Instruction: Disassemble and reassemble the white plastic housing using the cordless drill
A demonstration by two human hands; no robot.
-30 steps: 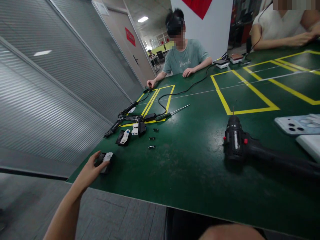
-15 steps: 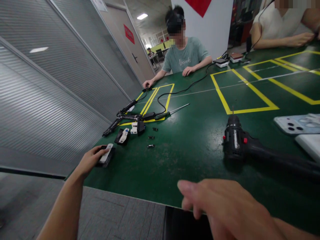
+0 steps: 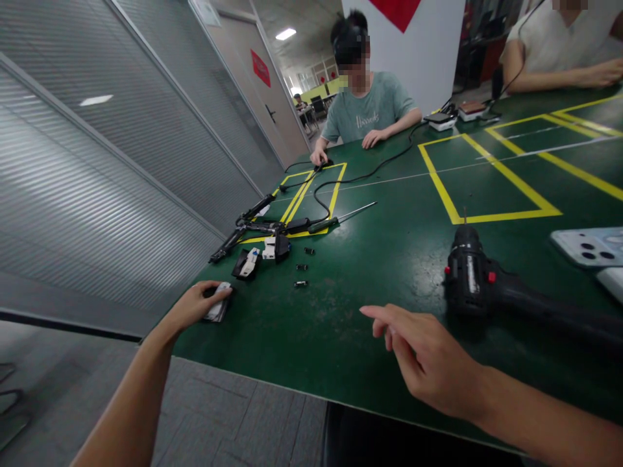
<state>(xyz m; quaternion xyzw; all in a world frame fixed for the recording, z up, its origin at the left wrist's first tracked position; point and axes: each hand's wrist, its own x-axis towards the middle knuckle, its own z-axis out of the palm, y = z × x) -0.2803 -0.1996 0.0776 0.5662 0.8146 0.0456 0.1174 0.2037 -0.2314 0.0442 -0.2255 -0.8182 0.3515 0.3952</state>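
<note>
My left hand (image 3: pixel 198 302) grips a small black-and-white boxy part (image 3: pixel 219 303) at the table's left edge, thumb and fingers on its sides. Just beyond it stand a similar black-and-white part (image 3: pixel 246 263) and another one (image 3: pixel 276 248). Three tiny black pieces (image 3: pixel 301 284) lie in a row to their right. Over the front of the table hovers my right hand (image 3: pixel 418 353), index finger stretched out and the other fingers loosely bent, with nothing in it. Nearest to that hand is a black cordless drill (image 3: pixel 467 275), its bit pointing away from me.
A green-handled screwdriver (image 3: pixel 324 225) and a folded black metal frame (image 3: pixel 243 227) with a cable lie farther back. Yellow tape (image 3: pixel 506 216) marks rectangles on the green table (image 3: pixel 341 363). A phone (image 3: pixel 584 246) rests at right. Two people sit across the table.
My right hand has moved forward over the table. My left hand stays on the black-and-white part. The person opposite has shifted one hand toward the right; the view has turned slightly.
</note>
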